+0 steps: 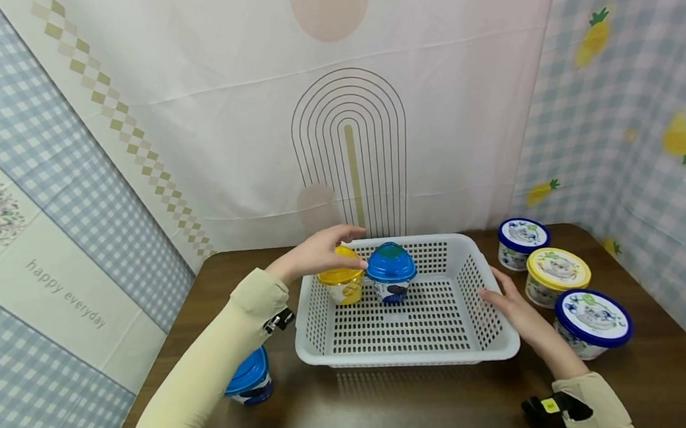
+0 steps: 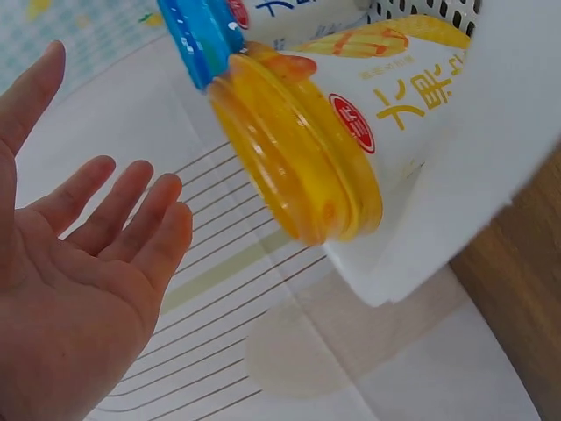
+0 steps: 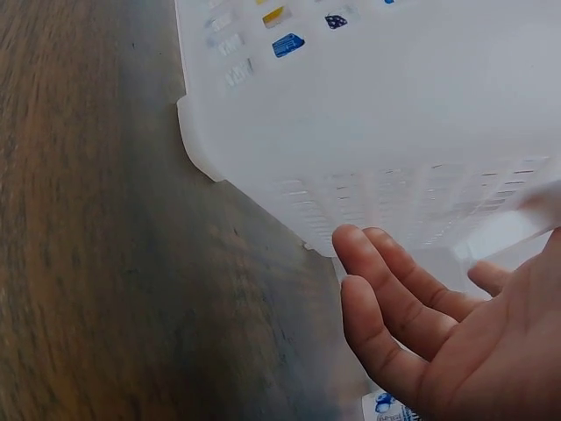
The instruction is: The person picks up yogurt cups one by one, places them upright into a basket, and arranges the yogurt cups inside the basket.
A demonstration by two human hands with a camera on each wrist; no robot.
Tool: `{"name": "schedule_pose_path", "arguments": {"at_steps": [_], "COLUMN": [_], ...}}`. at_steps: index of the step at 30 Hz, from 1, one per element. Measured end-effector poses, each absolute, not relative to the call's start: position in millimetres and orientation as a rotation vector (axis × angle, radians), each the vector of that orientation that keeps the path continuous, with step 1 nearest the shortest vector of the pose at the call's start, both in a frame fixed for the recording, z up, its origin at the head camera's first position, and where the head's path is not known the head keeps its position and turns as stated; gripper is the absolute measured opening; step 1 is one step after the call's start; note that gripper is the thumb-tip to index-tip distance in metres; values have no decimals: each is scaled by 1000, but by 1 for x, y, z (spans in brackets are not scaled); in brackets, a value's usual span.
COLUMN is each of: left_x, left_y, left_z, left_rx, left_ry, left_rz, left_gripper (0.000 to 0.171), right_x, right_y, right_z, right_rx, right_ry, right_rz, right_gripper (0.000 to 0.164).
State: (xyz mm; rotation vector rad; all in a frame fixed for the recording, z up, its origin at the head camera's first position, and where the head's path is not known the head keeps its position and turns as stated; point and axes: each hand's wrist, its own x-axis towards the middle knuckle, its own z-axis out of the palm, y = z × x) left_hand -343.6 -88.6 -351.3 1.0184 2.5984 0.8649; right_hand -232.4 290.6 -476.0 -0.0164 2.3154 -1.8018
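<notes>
A white plastic basket stands on the table, holding a yellow-lidded cup and a blue-lidded cup side by side. My left hand hovers over the yellow-lidded cup. In the left wrist view, that hand has spread fingers and is apart from the cup's yellow lid. At the basket's right side is my right hand, thumb over the rim and fingers outside. The right wrist view shows its fingers loosely bent beside the basket wall; whether they touch it is unclear.
Another blue-lidded cup stands left of the basket, partly behind my left sleeve. On the right are a small tub with a dark blue lid, a yellow-lidded tub and a larger blue-lidded tub. Patterned cloth hangs behind the table.
</notes>
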Motion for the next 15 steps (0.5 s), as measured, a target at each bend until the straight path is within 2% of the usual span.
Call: {"name": "schedule_pose_path", "arguments": {"at_steps": [4,10,15], "left_x": [-329,-301,-272], "left_y": [-101,-129,-159], "left_z": [-346,-343,-346], "left_rx": [1013,1011,918], "left_ry": [2598,2633,2672], "left_rz": [885,894,963], "left_gripper": [76,77,68], "right_x": [-233,-233,-232], "right_y": [291,291,290], "right_z": [-475,-474,-475], "right_rx": [-21,58,80], "right_ry": [2355,2454,2517], "right_rz": [-1769,-1730,-1744], "right_gripper": [74,74,73]}}
